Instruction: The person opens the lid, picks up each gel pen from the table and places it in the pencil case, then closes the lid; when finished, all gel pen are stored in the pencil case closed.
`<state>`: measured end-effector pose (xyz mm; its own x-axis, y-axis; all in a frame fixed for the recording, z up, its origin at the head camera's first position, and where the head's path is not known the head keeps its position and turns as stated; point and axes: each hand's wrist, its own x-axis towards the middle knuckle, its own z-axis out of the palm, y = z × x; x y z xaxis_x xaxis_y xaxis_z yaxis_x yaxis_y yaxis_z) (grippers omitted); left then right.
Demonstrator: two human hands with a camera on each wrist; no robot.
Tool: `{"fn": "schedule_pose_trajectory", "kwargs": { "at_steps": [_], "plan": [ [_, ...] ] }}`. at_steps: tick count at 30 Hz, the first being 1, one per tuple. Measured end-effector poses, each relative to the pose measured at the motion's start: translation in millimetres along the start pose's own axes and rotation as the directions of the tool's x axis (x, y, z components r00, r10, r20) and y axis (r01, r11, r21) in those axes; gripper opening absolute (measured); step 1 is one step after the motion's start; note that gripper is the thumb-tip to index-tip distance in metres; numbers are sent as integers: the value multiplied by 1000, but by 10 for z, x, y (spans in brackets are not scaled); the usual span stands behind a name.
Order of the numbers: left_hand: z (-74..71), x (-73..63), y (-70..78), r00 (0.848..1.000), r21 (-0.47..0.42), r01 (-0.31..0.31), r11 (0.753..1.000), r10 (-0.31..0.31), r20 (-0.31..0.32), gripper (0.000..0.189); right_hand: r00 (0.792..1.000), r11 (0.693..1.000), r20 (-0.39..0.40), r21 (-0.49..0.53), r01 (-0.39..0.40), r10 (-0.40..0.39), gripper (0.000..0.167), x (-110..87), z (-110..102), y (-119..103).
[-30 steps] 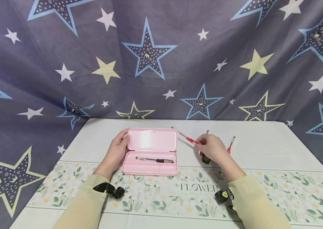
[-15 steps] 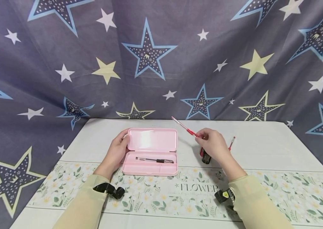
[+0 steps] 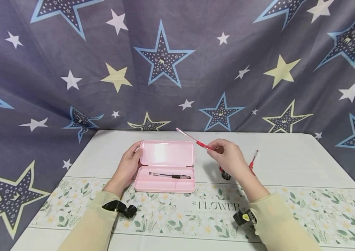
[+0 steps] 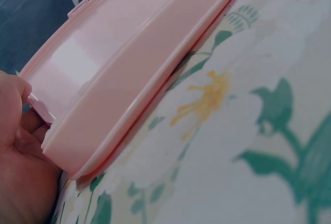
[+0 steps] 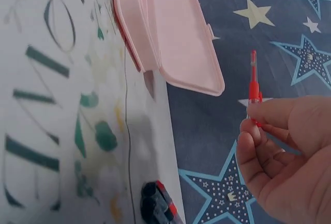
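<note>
My left hand [image 3: 129, 162] grips the left edge of the raised lid of a pink pencil case [image 3: 164, 189]; in the left wrist view its fingers lie behind the lid's corner. One black pen [image 3: 171, 175] lies in the case's back compartment. To the right, my right hand [image 3: 228, 157] pinches a red pen [image 3: 202, 144] between thumb and fingers, above the table. The pen slants, its clear end up and to the left, near the lid's top right corner. In the right wrist view the red pen [image 5: 254, 81] stands clear of the case.
Under my right hand lie a black pen [image 3: 226, 175] and a red one beside it, partly hidden. Another red pen [image 3: 252, 162] lies to the right of the hand. A floral runner [image 3: 318, 209] crosses the white table, and a star-patterned curtain [image 3: 177, 69] hangs behind.
My right hand has lifted the red pen off the table and carried it left toward the pencil case. My left hand and the case have stayed in place.
</note>
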<state>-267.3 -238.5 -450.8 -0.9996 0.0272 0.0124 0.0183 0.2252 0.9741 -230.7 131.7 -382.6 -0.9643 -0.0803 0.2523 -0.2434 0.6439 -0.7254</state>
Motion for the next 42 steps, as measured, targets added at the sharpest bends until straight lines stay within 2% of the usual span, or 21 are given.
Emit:
{"fn": "schedule_pose_trajectory", "kwargs": {
  "at_steps": [12,20,28,32,35,39,42],
  "plan": [
    [18,33,14,1000,-16,-14,1000,14,21,50,985,994,129,22,109,-111,8,-106,300,-95],
    [11,33,31,1000,-13,-21,1000,21,22,50,955,982,239,-21,188,-178,9,-179,441,-131],
    [22,12,40,999,-22,-26,999,26,24,49,939,981,291,-10,195,-184,10,-193,477,-135],
    [30,-2,43,999,-30,-27,999,28,26,50,946,988,290,-6,151,-143,10,-198,462,-137],
    [32,-7,30,999,-41,-24,999,25,28,50,960,996,268,-5,90,-86,18,-201,417,-122],
    [12,-9,10,999,-35,-21,999,22,25,50,978,1000,206,2,22,-22,28,-197,290,-62],
    [-8,1,4,999,-26,-27,999,28,16,49,988,1000,153,-4,8,-7,33,-192,144,20]
  ]
}}
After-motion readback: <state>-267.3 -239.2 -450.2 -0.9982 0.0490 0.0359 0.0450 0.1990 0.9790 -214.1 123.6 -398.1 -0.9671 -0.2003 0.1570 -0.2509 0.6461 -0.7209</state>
